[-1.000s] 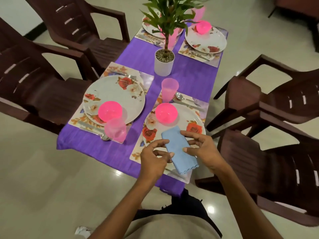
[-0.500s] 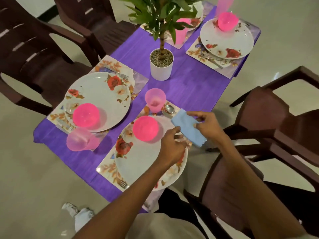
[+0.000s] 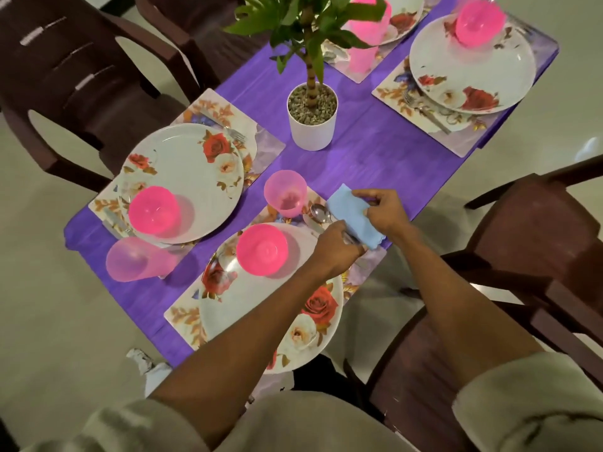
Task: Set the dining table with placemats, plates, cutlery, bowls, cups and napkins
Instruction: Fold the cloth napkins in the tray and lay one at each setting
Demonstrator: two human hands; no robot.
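A shiny pale floor (image 3: 49, 321) lies under a tabletop (image 3: 375, 151) with a purple cloth on it, and dark brown chairs (image 3: 538, 243) stand round it.

The blue napkin (image 3: 350, 213) is at the right edge of the near right place, over the spoon (image 3: 319, 212) and the edge of the flowery placemat (image 3: 186, 318). The right hand (image 3: 383, 212) pinches the far part of the napkin, with its fingers (image 3: 365, 193) curled onto the cloth. The left hand (image 3: 336, 247) is at the near end of the napkin, with its fingers bent down on the cutlery handle there. You cannot tell if it grips the handle or just presses on it.

Just to the left of the hands sits a white plate (image 3: 248, 308) with red roses. A bright pink bowl (image 3: 262, 248) sits upside down on the plate. A pink cup (image 3: 285, 193) stands upright just past the plate, beside the spoon.

The near left place has its own rose plate (image 3: 189, 177), a pink bowl on it (image 3: 154, 208), and a pink cup lying on its side (image 3: 137, 259) by the edge.

In the middle stands a white pot (image 3: 312, 125) with little stones and a green plant (image 3: 306, 24). Two more places are set at the far end, with a plate (image 3: 473, 70) and a pink bowl (image 3: 479, 22) on the right one.

No words or labels can be read on anything here.
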